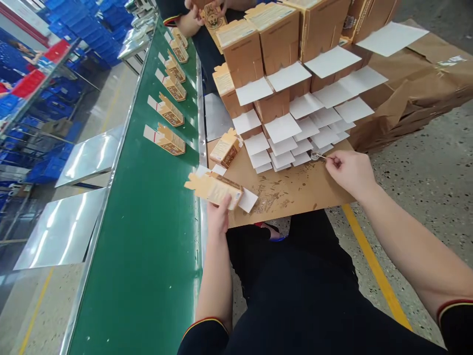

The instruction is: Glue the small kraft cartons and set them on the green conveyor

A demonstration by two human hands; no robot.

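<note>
My left hand (219, 217) grips a small printed carton (218, 190) at the table's left edge. The carton lies tilted, and a white flap (248, 200) sticks out of its end toward me. Between the thumb and fingers of my right hand (351, 172) is a thin stick with a small round, shiny end (316, 156); its exact kind I cannot make out. That end is close to the lowest white flaps (301, 159) of the stacked cartons. Another small carton (226, 148) rests on the cardboard tabletop (295, 190), just beyond the held one.
Stacked brown cartons (279, 42) with white flaps rise at the back. Several small cartons (172, 140) line the green conveyor belt (148, 222) at left. A co-worker's hand (190, 22) holds a carton at the top. Brown paper (424, 93) covers a pile at right.
</note>
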